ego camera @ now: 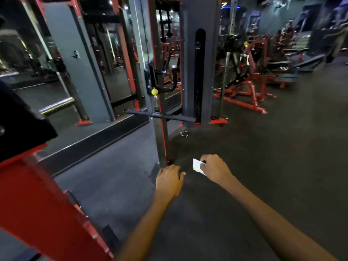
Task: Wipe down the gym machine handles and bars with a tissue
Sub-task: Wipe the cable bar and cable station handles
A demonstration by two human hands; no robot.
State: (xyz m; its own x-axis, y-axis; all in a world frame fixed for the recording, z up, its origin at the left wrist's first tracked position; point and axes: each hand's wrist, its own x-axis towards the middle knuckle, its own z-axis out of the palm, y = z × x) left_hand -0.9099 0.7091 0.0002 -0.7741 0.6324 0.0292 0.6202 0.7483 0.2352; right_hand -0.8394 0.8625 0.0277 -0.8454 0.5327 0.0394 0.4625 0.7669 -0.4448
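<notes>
Likely the thin tissue (197, 166) could tear or slip, since the right hand (214, 169) only pinches it by one edge in curled fingers. It sits well short of the straight bar (160, 115) hanging on the cable column (160, 91), nearer the camera; the left hand (169, 178) hovers relaxed, empty, beside the column's foot

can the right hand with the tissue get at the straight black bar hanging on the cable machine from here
Probably not yet. The right hand pinches the tissue well short of the bar, which hangs farther ahead. Nothing blocks the way; open floor lies between, so stepping closer should do.
</notes>
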